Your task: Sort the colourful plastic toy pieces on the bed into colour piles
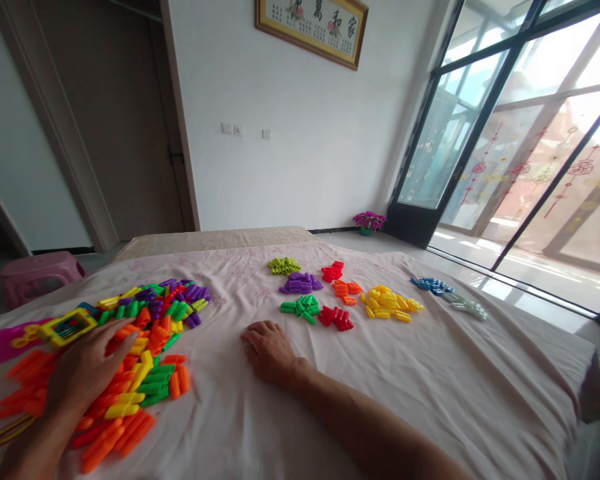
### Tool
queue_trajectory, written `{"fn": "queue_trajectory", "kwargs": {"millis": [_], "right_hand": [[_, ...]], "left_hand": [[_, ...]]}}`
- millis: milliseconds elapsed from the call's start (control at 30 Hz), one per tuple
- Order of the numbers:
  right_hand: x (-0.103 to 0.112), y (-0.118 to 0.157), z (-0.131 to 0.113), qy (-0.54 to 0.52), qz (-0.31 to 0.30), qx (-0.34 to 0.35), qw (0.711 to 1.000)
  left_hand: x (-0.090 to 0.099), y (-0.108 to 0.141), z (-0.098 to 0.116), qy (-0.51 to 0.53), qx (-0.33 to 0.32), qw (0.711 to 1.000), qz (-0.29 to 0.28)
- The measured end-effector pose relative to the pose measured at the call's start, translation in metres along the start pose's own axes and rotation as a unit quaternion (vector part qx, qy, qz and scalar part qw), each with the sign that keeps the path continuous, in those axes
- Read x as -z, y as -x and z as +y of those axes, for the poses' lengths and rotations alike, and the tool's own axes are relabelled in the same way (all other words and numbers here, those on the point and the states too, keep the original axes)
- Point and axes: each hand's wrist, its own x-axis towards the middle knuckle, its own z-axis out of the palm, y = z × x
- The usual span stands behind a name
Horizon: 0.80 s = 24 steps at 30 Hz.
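Observation:
My left hand [87, 367] reaches over a large mixed heap of plastic toy pieces [155, 380] in orange, green, yellow, red and purple. Its thumb and fingers are apart, with orange pieces just under and between them; none looks gripped. My right hand [267, 350] rests palm down on the pale cloth [230, 413], fingers slightly bent, holding nothing visible. Beyond it lie small piles sorted by colour: green [301, 307], dark red [336, 318], purple [301, 283], lime [284, 266], red [333, 271], orange [346, 290], yellow [390, 303], blue [431, 286] and clear pieces [467, 307].
A yellow toy frame [70, 327] and a magenta plastic item [3, 343] lie left of the heap. A pink stool [40, 273] stands beyond the left edge. Flowers [370, 222] stand on the floor near glass doors [520, 147]; a wall is behind.

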Motion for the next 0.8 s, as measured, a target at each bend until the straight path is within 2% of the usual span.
{"fn": "queue_trajectory", "kwargs": {"millis": [133,333,467,533,600,800], "right_hand": [[-0.001,-0.002,-0.002,0.024,0.005,0.007,1.0],[-0.006,-0.005,-0.004,0.054,0.019,0.009,0.998],[-0.007,-0.006,-0.005,0.069,0.014,0.01,0.997],[-0.006,-0.006,-0.006,0.077,0.01,0.004,0.997],[-0.005,-0.007,-0.008,0.086,0.006,-0.006,0.996],[-0.002,-0.007,-0.009,0.093,0.009,0.004,0.996]], "left_hand": [[0.01,0.001,0.01,0.053,0.001,0.997,0.053],[0.048,-0.004,0.044,0.092,-0.025,0.988,0.122],[0.062,-0.001,0.047,0.126,0.025,0.982,0.138],[0.065,0.005,0.043,0.127,0.054,0.983,0.12],[0.068,0.014,0.039,0.117,0.056,0.987,0.094],[0.076,0.062,0.04,0.031,-0.065,0.997,-0.02]]}}
